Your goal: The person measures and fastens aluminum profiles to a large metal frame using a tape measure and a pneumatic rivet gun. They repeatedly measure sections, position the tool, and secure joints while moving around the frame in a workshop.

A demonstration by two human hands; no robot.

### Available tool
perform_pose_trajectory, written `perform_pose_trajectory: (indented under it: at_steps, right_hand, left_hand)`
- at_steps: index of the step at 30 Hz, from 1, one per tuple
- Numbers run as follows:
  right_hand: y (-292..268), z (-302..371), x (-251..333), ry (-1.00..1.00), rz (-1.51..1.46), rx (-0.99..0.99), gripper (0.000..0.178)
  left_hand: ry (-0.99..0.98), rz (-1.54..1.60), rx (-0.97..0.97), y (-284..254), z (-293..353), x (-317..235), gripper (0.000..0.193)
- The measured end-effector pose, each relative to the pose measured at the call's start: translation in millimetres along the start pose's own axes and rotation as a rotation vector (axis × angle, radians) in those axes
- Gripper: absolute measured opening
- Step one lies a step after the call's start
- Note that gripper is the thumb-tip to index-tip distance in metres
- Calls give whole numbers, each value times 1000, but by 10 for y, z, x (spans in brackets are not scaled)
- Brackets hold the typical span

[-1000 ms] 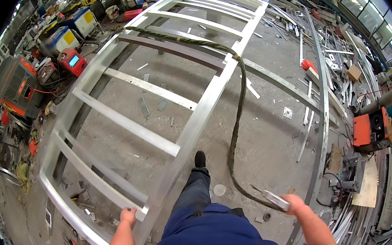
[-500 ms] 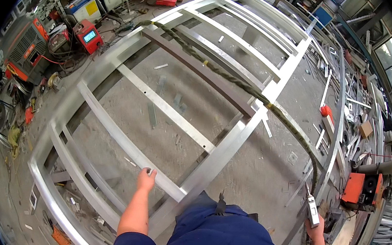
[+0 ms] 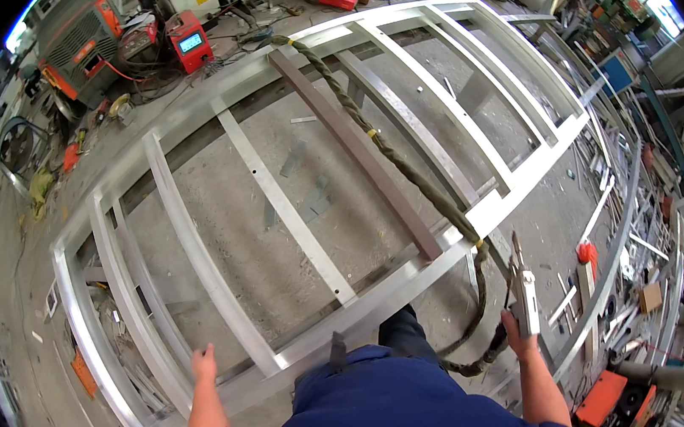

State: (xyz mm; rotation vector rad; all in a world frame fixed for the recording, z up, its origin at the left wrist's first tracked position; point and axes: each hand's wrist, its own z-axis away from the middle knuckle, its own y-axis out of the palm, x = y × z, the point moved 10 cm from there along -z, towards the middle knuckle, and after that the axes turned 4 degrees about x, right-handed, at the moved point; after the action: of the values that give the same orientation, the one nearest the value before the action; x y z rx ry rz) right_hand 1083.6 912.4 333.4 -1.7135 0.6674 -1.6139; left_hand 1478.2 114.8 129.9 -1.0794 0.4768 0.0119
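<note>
My right hand (image 3: 520,338) is wrapped round a handheld welding torch (image 3: 526,302), a white body with a narrow metal nozzle pointing away from me. Its thick dark hose (image 3: 404,163), banded with yellow tape, lies across a large silvery metal frame (image 3: 402,285) and loops down near my leg to the torch. My left hand (image 3: 204,363) hovers by the frame's near rail at the left, between two crossbars. Its fingers look curled, and whatever may be inside them is hidden. A brown bar (image 3: 356,152) crosses the frame beside the hose, among several silvery crossbars.
At the back left stand an orange-and-grey machine (image 3: 81,49) and a red box with a lit screen (image 3: 189,43). Metal offcuts and long strips (image 3: 598,212) litter the right side. An orange-and-black unit (image 3: 612,398) sits at the lower right.
My left hand has shifted left along the near rail. The torch in my right hand has come up and forward, nearer the frame, and its hose now bends in a loop by my leg.
</note>
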Motion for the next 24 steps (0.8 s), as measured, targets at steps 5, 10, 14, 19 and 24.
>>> perform_pose_trajectory:
  at_steps: [5,10,14,19,24]
  right_hand:
    - [210,-1473,-295,123,-179,197,35]
    - [237,-2184,423,45,-280,526,36]
    - [130,-2516,1485,-164,-383,649,36]
    - [-38,-2465,2934,-465,-481,640,44]
    - [-12,-2373,2705,-466,-533,745,63]
  left_hand:
    - [-375,198,112,510,1307,-3,46]
    - [156,283,295,962,2114,-2796,42]
    - [514,344,796,1406,3046,-5426,66]
    - [646,438,1078,2441,3891,-6410,58]
    - [230,1189,1251,2252,4052,-6545,21]
